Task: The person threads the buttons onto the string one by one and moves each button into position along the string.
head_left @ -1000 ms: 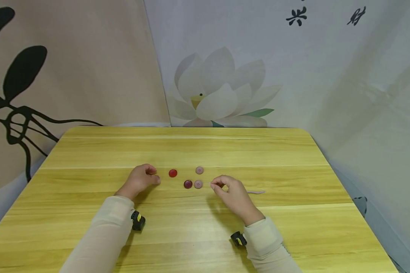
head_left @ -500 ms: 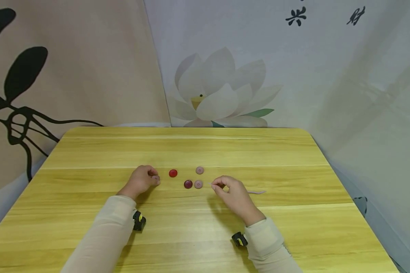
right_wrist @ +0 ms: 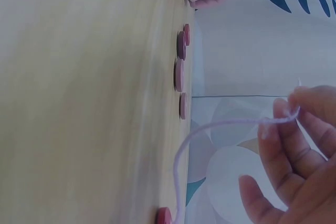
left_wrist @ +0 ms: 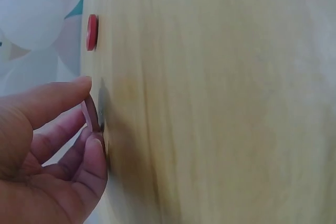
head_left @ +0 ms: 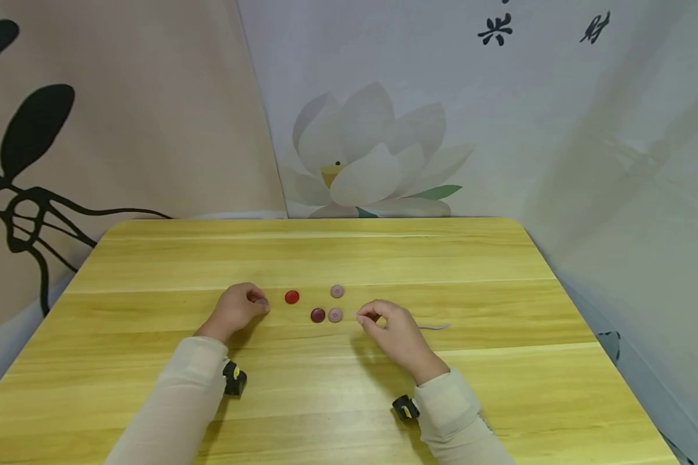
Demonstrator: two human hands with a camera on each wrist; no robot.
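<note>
There are six buttons (head_left: 335,315), one cord (right_wrist: 220,123), two hands (head_left: 234,311) and one table (head_left: 302,413).

This looks like a staged recording corner, built around one wood-grain table (head_left: 314,413) with rounded far corners. Creased printed hangings close it in: a beige one (head_left: 151,97) bearing dark leaves (head_left: 37,132), and a pale grey one (head_left: 616,148) with a large white lotus (head_left: 363,168) and black brush-style characters (head_left: 494,29). Small black cameras (head_left: 234,379) sit at both sleeve cuffs (head_left: 448,400). Since the hangings screen off the surroundings, whether this is inside a home or a studio is hard to tell.
</note>
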